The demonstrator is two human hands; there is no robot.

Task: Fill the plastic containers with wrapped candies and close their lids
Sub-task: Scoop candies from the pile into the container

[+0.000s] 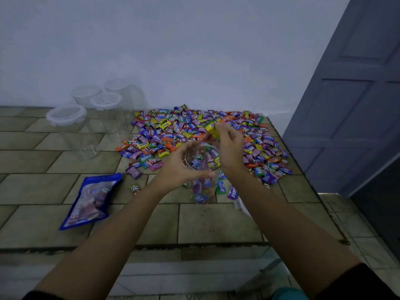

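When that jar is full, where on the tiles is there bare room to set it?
Bare tiles lie at left, between the lidded containers and the blue pouch, and along the near edge in front of the open container the left hand grips. Back right is crowded: the candy pile spreads from wall to right edge.

Left hand [179, 167], right hand [230, 148] and forearms [112, 234] are bare up to black sleeves [359, 282]; teal fabric [289, 294] shows nearby.

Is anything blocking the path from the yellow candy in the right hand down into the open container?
Nothing visible. The right hand pinches the yellow candy just above the far rim of the clear container; its mouth is open, no lid on. The left hand grips its side, outside the opening.
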